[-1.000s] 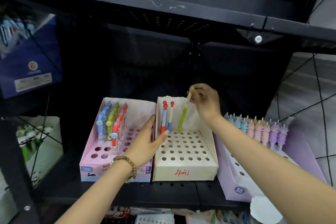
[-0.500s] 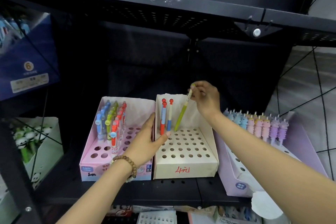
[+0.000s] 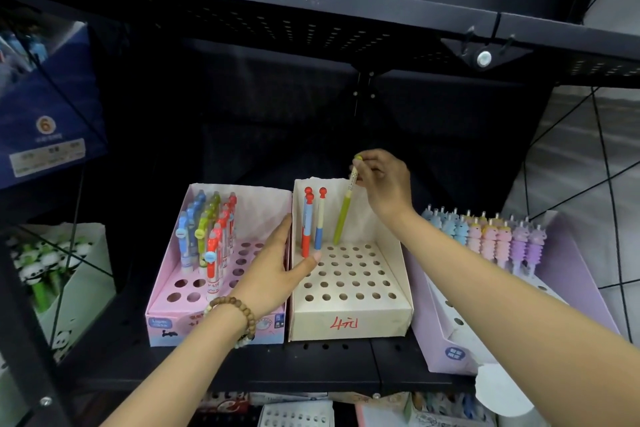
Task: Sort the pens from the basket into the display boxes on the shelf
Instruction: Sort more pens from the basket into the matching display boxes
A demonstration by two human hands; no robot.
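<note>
Slightly more upright than before, the green pen [image 3: 343, 215] tips into a back-row hole of the cream display box [image 3: 349, 322]. The right hand [image 3: 384, 184] pinches its top in curled fingers; it seems light and stiff. The left hand [image 3: 277, 270], flat, steadies the box.

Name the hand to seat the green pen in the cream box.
Right. The right hand pinches the green pen by its top, tip at the back row of the cream box; the left hand only braces its wall.

Bead bracelet [image 3: 242, 304] (brown, wooden-looking), left wrist.
</note>
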